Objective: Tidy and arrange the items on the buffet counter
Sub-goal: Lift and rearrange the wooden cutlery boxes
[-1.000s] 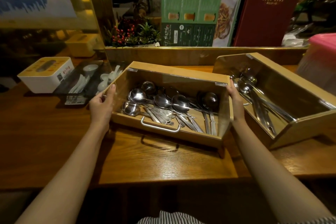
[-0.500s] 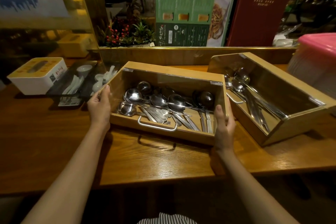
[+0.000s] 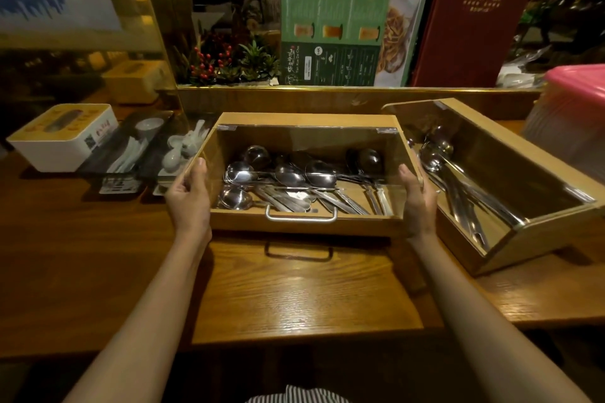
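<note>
Far left on the wooden counter [image 3: 98, 271] there's a white tissue box [image 3: 62, 137] with a yellow top, and right next to it a dark tray [image 3: 131, 147] with white ceramic spoons [image 3: 183, 149] piled at its right end. A couple of small cards lie flat in front of the tray.

Then the left hand [image 3: 190, 199] is clamped onto the left end of the middle spoon box [image 3: 304, 222], thumb up along the edge; the rest of the fingers wrap round where I can't really see them. The box is wood with a clear lid and a metal handle [image 3: 301, 216] on the front wall, sitting roughly square to the counter's front edge. Inside is a heap of steel spoons [image 3: 288, 180], bowls toward the back, handles pointing forward.

The right hand [image 3: 419, 203] grips the box's right end the same way, thumb up, fingers tucked behind.

Just right of that hand is a second wooden box [image 3: 540, 180], turned at an angle, with long steel utensils in it. Far right edge, a stack of clear plastic containers [image 3: 569, 127] with a pink lid.
</note>
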Motion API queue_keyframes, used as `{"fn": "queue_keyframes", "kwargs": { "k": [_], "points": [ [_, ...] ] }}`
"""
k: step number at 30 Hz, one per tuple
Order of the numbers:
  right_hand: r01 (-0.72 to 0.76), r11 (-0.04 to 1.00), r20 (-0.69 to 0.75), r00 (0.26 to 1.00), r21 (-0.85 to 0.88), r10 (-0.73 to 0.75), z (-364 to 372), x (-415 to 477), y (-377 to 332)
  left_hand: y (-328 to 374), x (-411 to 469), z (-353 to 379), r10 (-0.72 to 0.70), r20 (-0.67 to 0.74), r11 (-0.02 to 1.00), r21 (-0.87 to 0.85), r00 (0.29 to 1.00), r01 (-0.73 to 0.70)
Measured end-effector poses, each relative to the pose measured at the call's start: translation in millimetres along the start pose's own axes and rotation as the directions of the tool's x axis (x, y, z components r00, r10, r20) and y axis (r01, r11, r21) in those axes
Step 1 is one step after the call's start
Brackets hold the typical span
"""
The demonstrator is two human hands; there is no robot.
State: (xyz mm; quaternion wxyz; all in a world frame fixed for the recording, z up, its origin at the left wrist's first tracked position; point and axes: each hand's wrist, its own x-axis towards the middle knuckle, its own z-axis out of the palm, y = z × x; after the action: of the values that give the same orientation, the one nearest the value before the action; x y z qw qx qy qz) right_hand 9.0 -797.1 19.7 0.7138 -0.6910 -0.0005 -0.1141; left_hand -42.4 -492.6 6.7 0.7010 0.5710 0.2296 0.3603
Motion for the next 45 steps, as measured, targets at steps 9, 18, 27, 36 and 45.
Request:
{"fn": "queue_keyframes", "kwargs": {
  "k": [9,18,27,36,45],
  "points": [
    [-0.039,0.999,-0.024,0.999,0.023,0.039,-2.1,10.7,18.7,-2.5,-2.1,7.7,0.034,-0.037,0.997,0.066,0.999,-0.031],
    [-0.060,0.997,-0.018,0.998,0.040,0.061,-3.7,21.3,14.5,-3.0,-8.5,14.6,0.018,-0.070,0.996,0.084,0.997,-0.012],
    [-0.046,0.999,-0.012,0.999,0.028,0.046,1.1,31.9,21.2,-6.2,-8.3,19.0,0.051,-0.100,0.994,0.096,0.994,-0.042],
    [0.029,0.999,-0.047,0.998,0.020,-0.028,2.9,36.3,27.3,-7.4,-9.9,21.9,0.052,-0.107,0.994,0.103,0.993,-0.041],
    [0.044,0.999,-0.093,0.995,-0.017,-0.045,1.4,29.8,31.4,-7.2,-15.1,19.8,0.062,-0.053,0.987,0.149,0.997,-0.053]
  ]
}}
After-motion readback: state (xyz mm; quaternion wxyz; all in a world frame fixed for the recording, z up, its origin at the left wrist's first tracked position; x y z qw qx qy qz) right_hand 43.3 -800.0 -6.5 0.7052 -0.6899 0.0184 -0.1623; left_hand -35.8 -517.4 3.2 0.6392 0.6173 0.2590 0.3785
